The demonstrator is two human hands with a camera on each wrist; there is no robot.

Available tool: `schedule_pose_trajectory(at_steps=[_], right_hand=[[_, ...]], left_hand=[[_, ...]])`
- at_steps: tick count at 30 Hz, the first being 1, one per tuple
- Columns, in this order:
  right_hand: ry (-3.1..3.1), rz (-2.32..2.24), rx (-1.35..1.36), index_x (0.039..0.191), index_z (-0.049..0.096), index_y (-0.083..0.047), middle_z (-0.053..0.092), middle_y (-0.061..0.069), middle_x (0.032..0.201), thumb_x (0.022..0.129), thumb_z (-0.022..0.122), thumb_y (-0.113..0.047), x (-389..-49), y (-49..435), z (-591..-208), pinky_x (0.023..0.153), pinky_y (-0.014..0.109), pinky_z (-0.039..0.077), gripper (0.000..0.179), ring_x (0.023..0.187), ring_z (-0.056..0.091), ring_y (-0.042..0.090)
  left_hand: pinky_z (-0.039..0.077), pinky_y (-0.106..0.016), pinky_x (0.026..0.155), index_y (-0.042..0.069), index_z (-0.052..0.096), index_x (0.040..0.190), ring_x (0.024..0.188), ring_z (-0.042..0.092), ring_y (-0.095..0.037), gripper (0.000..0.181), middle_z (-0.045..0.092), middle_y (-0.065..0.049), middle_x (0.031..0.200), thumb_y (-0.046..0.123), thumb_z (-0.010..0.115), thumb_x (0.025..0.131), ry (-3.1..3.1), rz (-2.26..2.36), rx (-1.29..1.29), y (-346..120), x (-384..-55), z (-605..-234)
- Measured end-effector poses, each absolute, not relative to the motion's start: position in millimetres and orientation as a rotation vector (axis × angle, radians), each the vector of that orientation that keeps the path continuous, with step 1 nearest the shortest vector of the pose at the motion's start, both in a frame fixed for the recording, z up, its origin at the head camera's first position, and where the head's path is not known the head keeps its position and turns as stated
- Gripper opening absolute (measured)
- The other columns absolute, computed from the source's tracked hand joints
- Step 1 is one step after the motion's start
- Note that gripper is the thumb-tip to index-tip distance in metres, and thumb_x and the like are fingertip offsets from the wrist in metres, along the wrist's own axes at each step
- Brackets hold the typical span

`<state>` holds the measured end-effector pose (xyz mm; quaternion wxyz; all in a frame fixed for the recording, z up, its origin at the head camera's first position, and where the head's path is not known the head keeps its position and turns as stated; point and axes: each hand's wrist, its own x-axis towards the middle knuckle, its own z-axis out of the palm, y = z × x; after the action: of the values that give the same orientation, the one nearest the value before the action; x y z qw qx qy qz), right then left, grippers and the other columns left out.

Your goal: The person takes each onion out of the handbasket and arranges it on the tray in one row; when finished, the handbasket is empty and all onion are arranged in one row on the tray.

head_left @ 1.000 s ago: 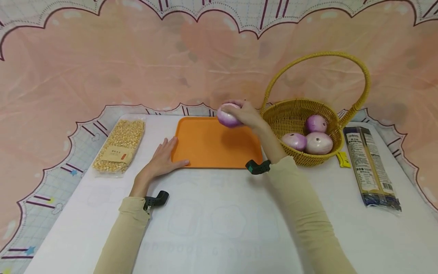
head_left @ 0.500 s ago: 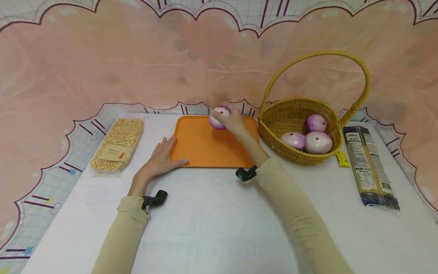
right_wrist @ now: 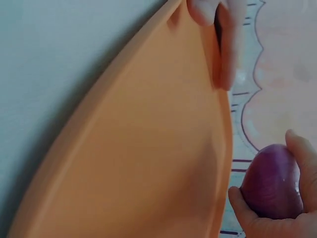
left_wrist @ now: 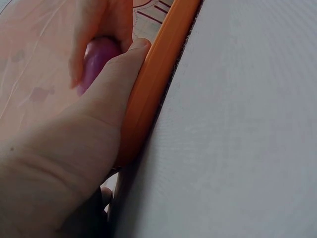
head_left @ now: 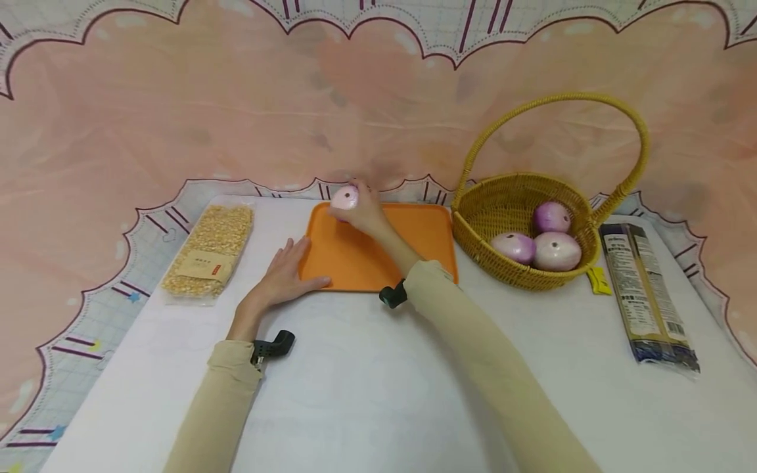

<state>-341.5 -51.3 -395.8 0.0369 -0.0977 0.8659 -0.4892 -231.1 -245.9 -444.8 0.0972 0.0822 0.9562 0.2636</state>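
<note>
In the head view my right hand [head_left: 368,210] grips a purple onion [head_left: 345,197] over the back left part of an orange tray [head_left: 414,256]. Thumb and fingers wrap the onion's sides in the right wrist view, where its purple skin [right_wrist: 270,183] shows beyond the tray's rim. My left hand [head_left: 284,272] rests at the tray's left edge, fingers extended and thumb along the front rim. Close up in the left wrist view, that thumb [left_wrist: 111,82] lies against the orange rim [left_wrist: 153,74], and the held onion is partly hidden behind it.
A wicker basket [head_left: 481,220] with a tall handle stands right of the tray, holding three more onions [head_left: 557,251]. Beyond it lie a small yellow packet [head_left: 599,280] and a long dark-edged package [head_left: 644,295]. On the left is a bag of corn kernels [head_left: 209,246].
My right hand has carried the onion leftward over the tray, from its back right side to its back left. The left hand has stayed at the tray's edge.
</note>
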Motion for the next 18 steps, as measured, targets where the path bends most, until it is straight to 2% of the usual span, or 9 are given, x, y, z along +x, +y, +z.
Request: schedule_pose_trajectory(at_steps=[4,9,12,18], right_hand=[[2.661,-1.427,-0.367,0.147,0.034,-0.013,0.032,0.019,0.147,0.075,0.082,-0.032,-347,-65,-400,0.107,0.042,0.044,0.089,0.126,0.045,0.032],[2.694,-1.383,-0.390,0.146,0.035,-0.015,0.033,0.019,0.145,0.075,0.083,-0.030,-355,-77,-402,0.106,0.043,0.045,0.087,0.124,0.046,0.032],[2.720,-1.344,-0.380,0.146,0.034,-0.016,0.034,0.019,0.144,0.075,0.081,-0.034,-359,-83,-402,0.106,0.042,0.045,0.086,0.124,0.047,0.032],[2.715,-1.267,-0.339,0.147,0.026,-0.009,0.033,0.020,0.145,0.077,0.079,-0.042,-361,-92,-403,0.112,0.040,0.041,0.093,0.128,0.044,0.031]], left_hand=[[-0.001,-0.051,0.125,0.009,0.009,0.157,0.153,-0.005,-0.033,0.107,0.007,-0.011,0.165,0.063,0.064,0.082,2.842,0.770,0.248,-246,-231,-446],[-0.001,-0.052,0.125,0.009,0.009,0.157,0.153,-0.005,-0.033,0.108,0.006,-0.011,0.165,0.064,0.063,0.082,2.838,0.766,0.246,-244,-232,-445],[-0.001,-0.052,0.125,0.009,0.009,0.157,0.153,-0.005,-0.033,0.108,0.006,-0.011,0.165,0.065,0.063,0.082,2.838,0.757,0.245,-244,-232,-444],[-0.001,-0.051,0.125,0.010,0.008,0.157,0.153,-0.005,-0.032,0.108,0.006,-0.010,0.165,0.064,0.063,0.082,2.834,0.765,0.234,-244,-231,-443]])
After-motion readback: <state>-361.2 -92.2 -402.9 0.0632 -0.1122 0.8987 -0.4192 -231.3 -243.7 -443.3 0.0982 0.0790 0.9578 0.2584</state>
